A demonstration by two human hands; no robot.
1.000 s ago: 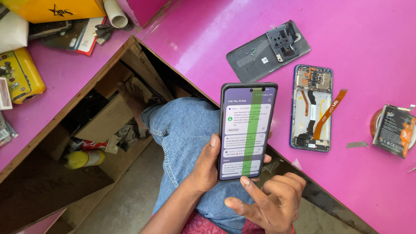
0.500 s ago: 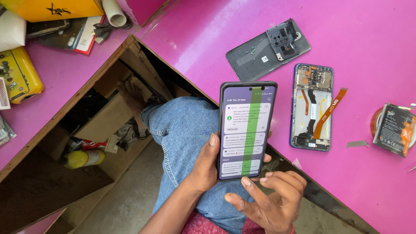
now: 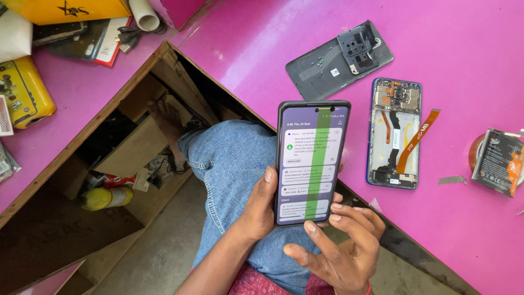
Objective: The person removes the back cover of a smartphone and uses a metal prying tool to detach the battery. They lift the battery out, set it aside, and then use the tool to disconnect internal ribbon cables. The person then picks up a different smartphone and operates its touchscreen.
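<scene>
Far left, on the glossy pink tabletop (image 3: 82, 93), sits one yellow plastic case (image 3: 22, 93), with a yellow box (image 3: 71, 8), a white paper roll (image 3: 144, 13) and a few loose booklets crowded along the top edge. The pink surface is cut away here in a wooden-edged gap that opens on a dim lower shelf of brown cardboard boxes (image 3: 134, 150), one yellow bottle (image 3: 103, 198) lying on its side and a bare concrete floor. A knee in blue denim jeans (image 3: 234, 169) fills the gap. Over it the left hand (image 3: 256, 210) grips one lit black smartphone with a green stripe down its screen (image 3: 311, 161), thumb along the left rim and fingers wrapped behind, the phone upright just off the table's edge. The right hand (image 3: 338, 246) holds nothing: its fingers are loosely spread, the index fingertip touching the phone's bottom edge. Counting phones, that makes two, for right of the held one lies one opened blue phone body with bare boards and an orange ribbon cable (image 3: 396, 134). Above it lies one grey back cover (image 3: 338, 60), and at the far right edge one black battery pack (image 3: 499, 161). Between those parts the pink top lies bare and roomy.
</scene>
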